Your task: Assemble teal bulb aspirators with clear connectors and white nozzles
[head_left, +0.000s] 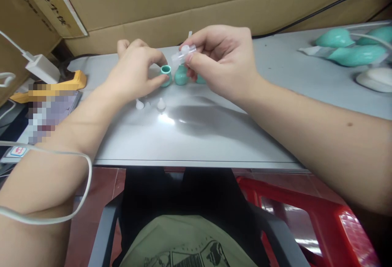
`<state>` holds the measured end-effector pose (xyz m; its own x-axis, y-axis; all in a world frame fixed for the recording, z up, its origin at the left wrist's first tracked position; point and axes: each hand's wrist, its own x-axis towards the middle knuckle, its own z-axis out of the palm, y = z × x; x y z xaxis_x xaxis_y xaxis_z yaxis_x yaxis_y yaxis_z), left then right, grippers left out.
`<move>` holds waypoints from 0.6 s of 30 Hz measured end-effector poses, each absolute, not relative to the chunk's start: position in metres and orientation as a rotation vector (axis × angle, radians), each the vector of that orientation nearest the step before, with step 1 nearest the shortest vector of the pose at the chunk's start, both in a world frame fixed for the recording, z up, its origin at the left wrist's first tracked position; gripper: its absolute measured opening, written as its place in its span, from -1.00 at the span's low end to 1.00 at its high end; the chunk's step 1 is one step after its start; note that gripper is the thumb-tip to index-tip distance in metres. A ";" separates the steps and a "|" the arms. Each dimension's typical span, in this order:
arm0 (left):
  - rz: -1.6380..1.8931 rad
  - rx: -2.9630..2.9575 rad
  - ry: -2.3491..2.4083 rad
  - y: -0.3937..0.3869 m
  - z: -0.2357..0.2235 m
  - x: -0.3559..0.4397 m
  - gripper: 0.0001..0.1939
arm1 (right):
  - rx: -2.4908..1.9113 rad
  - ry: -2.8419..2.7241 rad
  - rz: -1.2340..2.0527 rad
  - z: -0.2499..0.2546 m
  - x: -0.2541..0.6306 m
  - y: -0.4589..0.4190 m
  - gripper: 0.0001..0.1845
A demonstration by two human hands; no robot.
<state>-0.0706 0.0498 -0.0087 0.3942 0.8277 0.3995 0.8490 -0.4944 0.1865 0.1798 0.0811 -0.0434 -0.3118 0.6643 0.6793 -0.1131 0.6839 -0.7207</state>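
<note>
A clear plastic fitting was pinched by the right hand, near a green bulb on the surface. A green open-mouthed pot was flanked by the left hand's curled fingers; whether it was gripped could not be told. Small white cones were left nearer the front edge.

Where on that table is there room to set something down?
Bare patches on the grey table: between the white pieces and its near edge; also between the right hand and the green bulbs. Crowded: around the left hand and the small green pots.
</note>
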 end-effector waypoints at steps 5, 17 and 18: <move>-1.375 -2.598 -1.414 0.067 -0.007 -0.093 -0.52 | -0.389 -1.689 0.824 -0.045 0.179 0.085 -0.59; -2.421 -2.408 -1.579 0.101 -0.004 -0.121 -0.34 | -0.546 -1.710 0.909 -0.037 0.189 0.075 -0.61; -2.437 -2.419 -1.590 0.099 -0.003 -0.120 -0.33 | -0.550 -1.722 0.913 -0.037 0.189 0.075 -0.64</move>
<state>-0.1199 0.0992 -0.0034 -0.0649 0.8694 0.4898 0.0978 -0.4830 0.8702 0.1890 0.0753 -0.0370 -0.3326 0.7373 0.5880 -0.0733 0.6014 -0.7956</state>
